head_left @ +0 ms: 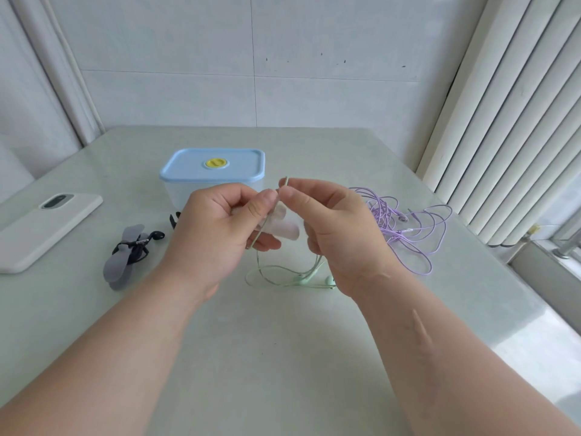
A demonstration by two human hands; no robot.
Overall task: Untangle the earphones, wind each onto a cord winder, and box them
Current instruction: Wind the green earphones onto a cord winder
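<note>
While the black earphones (143,242) lie wound on a grey cord winder (118,272), the left hand (217,228) grips a pale pink cord winder (283,228) and the right hand (333,228) pinches the mint-green earphones (303,281) by their cord beside it. The purple earphones (408,228) lie loose on the table (283,357), and the blue-lidded clear plastic box (213,171) is closed: 1 of 3 looks wound, none boxed.

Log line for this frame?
left hand holds pink winder; right hand pinches green earphones; black earphones wound; purple earphones loose; box lidded

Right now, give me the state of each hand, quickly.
Left hand: closed, holding the pink cord winder and pinching the green earphone cord against it.
Right hand: closed, pinching the green earphone cord near its plug end.
</note>
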